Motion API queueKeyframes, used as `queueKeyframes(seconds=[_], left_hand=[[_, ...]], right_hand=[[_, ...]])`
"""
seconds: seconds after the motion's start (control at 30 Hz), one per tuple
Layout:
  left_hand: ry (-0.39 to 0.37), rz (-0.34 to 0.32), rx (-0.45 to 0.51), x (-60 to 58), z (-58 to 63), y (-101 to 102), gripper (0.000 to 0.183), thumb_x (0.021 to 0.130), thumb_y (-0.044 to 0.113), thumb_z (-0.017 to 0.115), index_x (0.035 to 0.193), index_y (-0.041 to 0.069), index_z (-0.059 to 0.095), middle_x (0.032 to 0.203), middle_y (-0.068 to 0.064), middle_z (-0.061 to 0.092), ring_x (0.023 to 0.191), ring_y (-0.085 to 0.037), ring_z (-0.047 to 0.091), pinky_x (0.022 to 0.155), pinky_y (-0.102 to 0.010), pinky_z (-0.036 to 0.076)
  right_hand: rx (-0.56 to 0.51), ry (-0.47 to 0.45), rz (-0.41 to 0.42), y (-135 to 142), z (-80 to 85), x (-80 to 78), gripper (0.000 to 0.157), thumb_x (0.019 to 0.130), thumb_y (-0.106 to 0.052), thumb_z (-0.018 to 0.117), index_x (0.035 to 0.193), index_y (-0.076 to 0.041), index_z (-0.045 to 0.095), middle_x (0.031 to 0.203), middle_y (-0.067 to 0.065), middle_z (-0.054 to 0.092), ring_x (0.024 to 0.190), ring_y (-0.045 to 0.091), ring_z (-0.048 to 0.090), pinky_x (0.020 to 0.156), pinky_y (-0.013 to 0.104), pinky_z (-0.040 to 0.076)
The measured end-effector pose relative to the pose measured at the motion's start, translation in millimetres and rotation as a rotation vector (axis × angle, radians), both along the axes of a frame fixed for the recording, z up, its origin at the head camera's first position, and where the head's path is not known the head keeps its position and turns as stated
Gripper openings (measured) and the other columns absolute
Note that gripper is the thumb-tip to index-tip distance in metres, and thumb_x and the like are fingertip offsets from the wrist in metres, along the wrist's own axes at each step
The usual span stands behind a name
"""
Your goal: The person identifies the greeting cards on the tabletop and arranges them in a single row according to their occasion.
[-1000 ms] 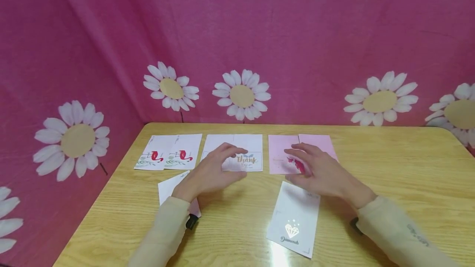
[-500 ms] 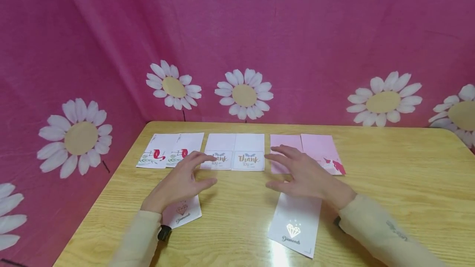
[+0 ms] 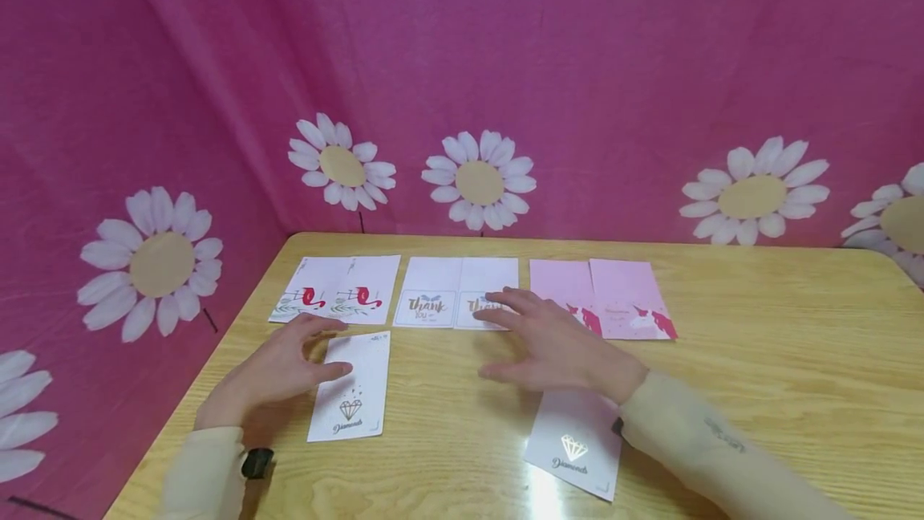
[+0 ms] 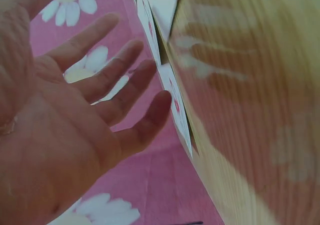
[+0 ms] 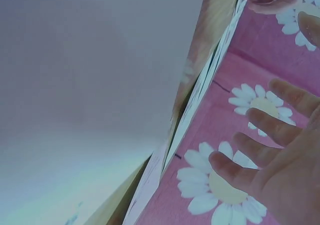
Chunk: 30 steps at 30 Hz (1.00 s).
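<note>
My left hand (image 3: pixel 281 367) hovers with spread, slightly bent fingers at the left edge of a white card (image 3: pixel 364 379) printed with a diamond and "Diamonds". In the left wrist view its palm and fingers (image 4: pixel 132 97) hold nothing. My right hand (image 3: pixel 559 347) is held over the table's middle, its fingertips overlapping a "Thank you" card (image 3: pixel 489 275). Below the right wrist lies a second Diamonds card (image 3: pixel 573 440), slanted, its top partly covered. The right wrist view shows bare, parted fingers (image 5: pixel 272 127) and a large pale card surface (image 5: pixel 90 75) close by.
Along the back of the wooden table (image 3: pixel 780 359) lie pairs of cards: flamingo cards (image 3: pixel 375 275) at left, another "Thank you" card (image 3: pixel 426 275) in the middle, pink unicorn cards (image 3: pixel 624 283) at right. A pink curtain (image 3: pixel 592 87) with daisies stands behind.
Both hands have moved left. The left Diamonds card, tilted and mostly covered before, now lies straighter and in fuller view. The right hand has uncovered the unicorn cards.
</note>
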State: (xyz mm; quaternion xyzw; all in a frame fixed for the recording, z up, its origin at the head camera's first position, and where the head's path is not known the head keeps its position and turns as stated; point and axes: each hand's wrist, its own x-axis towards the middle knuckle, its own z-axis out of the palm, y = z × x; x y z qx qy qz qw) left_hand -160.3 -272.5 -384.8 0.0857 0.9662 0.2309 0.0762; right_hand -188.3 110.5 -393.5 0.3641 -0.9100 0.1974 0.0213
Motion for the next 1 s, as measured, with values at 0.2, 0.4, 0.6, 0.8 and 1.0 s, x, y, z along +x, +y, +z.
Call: queueKeyframes(seconds=[0.2,0.4,0.6,0.8,1.0], left_hand=[[-0.075,-0.022,-0.025,-0.1,-3.4,-9.6,0.087,0.073,0.047,0.088,0.146,0.011,0.054,0.142,-0.02,0.056,0.13,-0.041,0.052,0.108,-0.065,0.042],[-0.109,-0.024,-0.088,1.1,-6.5,-4.5,0.097,0.066,0.048,0.092,0.148,0.014,0.052,0.144,-0.022,0.047,0.128,-0.042,0.044,0.105,-0.067,0.044],[-0.067,-0.042,-0.107,0.5,-10.6,17.7,0.093,0.064,0.052,0.091,0.143,0.016,0.056,0.138,-0.018,0.049,0.122,-0.034,0.046,0.104,-0.062,0.047],[-0.048,-0.1,-0.099,-1.4,-13.1,48.5,0.089,0.064,0.055,0.092,0.138,0.018,0.058,0.135,-0.012,0.05,0.119,-0.03,0.048,0.102,-0.057,0.046],[-0.05,-0.157,-0.094,-3.4,-15.8,73.6,0.087,0.064,0.056,0.092,0.134,0.019,0.058,0.132,-0.009,0.05,0.116,-0.027,0.049,0.1,-0.052,0.046]], right_hand=[[0.011,-0.024,0.026,-11.0,0.4,0.8,0.07,0.087,-0.057,0.073,0.146,-0.024,0.056,0.156,0.01,0.049,0.148,0.036,0.041,0.112,0.062,0.043],[0.035,-0.029,0.044,-19.6,-0.6,2.1,0.072,0.087,-0.061,0.071,0.147,-0.025,0.055,0.157,0.011,0.048,0.148,0.037,0.042,0.112,0.061,0.043],[0.048,-0.058,0.059,-26.1,-1.8,3.2,0.075,0.086,-0.063,0.071,0.148,-0.025,0.054,0.158,0.011,0.047,0.147,0.037,0.042,0.114,0.059,0.042],[0.078,-0.117,0.046,-30.8,-2.1,6.3,0.078,0.085,-0.064,0.071,0.15,-0.026,0.051,0.159,0.009,0.046,0.147,0.035,0.043,0.115,0.057,0.042],[0.11,-0.102,0.05,-34.7,-3.7,8.1,0.078,0.084,-0.064,0.073,0.147,-0.022,0.055,0.147,0.01,0.057,0.133,0.033,0.056,0.105,0.051,0.052]])
